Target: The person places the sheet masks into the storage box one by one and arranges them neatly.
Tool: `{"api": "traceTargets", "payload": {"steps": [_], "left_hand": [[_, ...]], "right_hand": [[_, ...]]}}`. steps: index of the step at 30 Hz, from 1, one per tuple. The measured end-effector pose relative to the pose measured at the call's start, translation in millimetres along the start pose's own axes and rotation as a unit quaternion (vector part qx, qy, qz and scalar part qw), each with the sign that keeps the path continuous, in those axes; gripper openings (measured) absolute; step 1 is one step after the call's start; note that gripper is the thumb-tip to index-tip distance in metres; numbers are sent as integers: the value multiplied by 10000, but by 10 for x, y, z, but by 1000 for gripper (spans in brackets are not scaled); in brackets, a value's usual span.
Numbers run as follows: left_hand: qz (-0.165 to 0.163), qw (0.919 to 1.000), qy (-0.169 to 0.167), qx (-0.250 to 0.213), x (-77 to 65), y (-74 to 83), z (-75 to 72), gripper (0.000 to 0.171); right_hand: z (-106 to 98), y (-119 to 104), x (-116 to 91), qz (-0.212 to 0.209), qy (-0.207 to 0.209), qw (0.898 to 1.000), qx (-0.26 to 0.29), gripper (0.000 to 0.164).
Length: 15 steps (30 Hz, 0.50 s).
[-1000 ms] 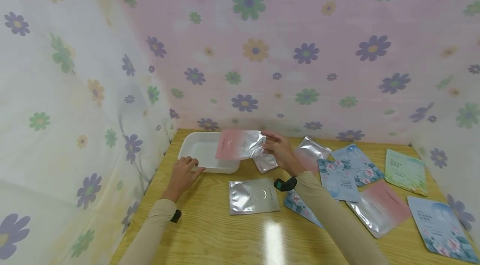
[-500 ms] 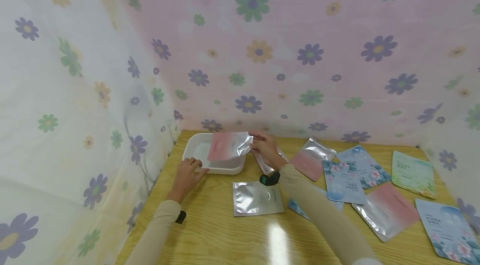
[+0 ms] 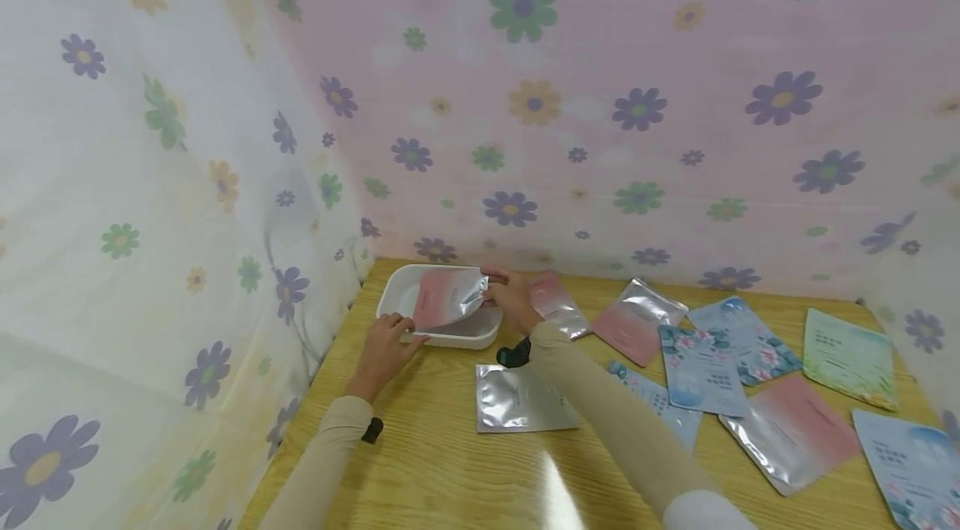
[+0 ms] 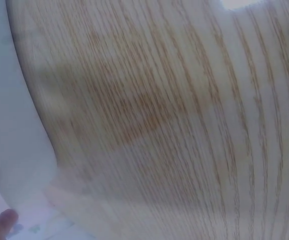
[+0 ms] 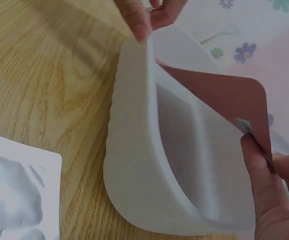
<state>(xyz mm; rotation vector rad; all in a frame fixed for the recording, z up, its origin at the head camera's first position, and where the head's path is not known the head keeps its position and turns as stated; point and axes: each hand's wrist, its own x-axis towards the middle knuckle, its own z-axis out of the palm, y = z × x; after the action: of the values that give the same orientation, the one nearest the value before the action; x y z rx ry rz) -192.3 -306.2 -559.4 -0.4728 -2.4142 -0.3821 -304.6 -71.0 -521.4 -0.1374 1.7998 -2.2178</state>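
Note:
My left hand (image 3: 384, 353) holds the near rim of a white plastic tub (image 3: 465, 341), thumb outside and fingers over the edge, as the right wrist view shows. Only fingertips of it appear in the left wrist view, beside the tub's wall (image 4: 14, 115). My right hand (image 3: 512, 302) pinches the silver end of a pink-and-silver face mask packet (image 3: 442, 297). The packet slants over the tub, its pink end lower and inside the rim. In the right wrist view the packet's plain pink side (image 5: 224, 92) shows, with thumb and finger gripping its edge.
A silver packet (image 3: 517, 401) lies in front of the tub. Right of it are pink-and-silver packets (image 3: 637, 322), blue floral packets (image 3: 701, 367) and a green packet (image 3: 847, 355), some overlapping. Flowered cloth walls (image 3: 600, 138) stand behind and at the sides of the wooden table (image 3: 427, 447).
My right hand has moved left and down with the pink packet, which now dips into the tub. The left hand stays on the rim. The head view has shifted slightly.

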Motion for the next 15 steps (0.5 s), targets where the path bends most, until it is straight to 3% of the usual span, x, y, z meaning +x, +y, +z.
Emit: {"api": "traceTargets", "payload": {"steps": [4, 7, 10, 15], "left_hand": [[19, 10000, -37, -12, 21, 33, -36, 30], [-25, 9999, -98, -21, 29, 56, -58, 29], [-43, 9999, -117, -22, 38, 65, -61, 30], [16, 10000, -43, -77, 30, 59, -50, 30]], "right_hand": [[93, 47, 31, -134, -97, 9964, -832, 54], [117, 65, 44, -349, -292, 9812, -1876, 56], [130, 46, 16, -686, -565, 9461, -3114, 55], [117, 94, 37, -1211, -709, 8867, -4405, 49]]}}
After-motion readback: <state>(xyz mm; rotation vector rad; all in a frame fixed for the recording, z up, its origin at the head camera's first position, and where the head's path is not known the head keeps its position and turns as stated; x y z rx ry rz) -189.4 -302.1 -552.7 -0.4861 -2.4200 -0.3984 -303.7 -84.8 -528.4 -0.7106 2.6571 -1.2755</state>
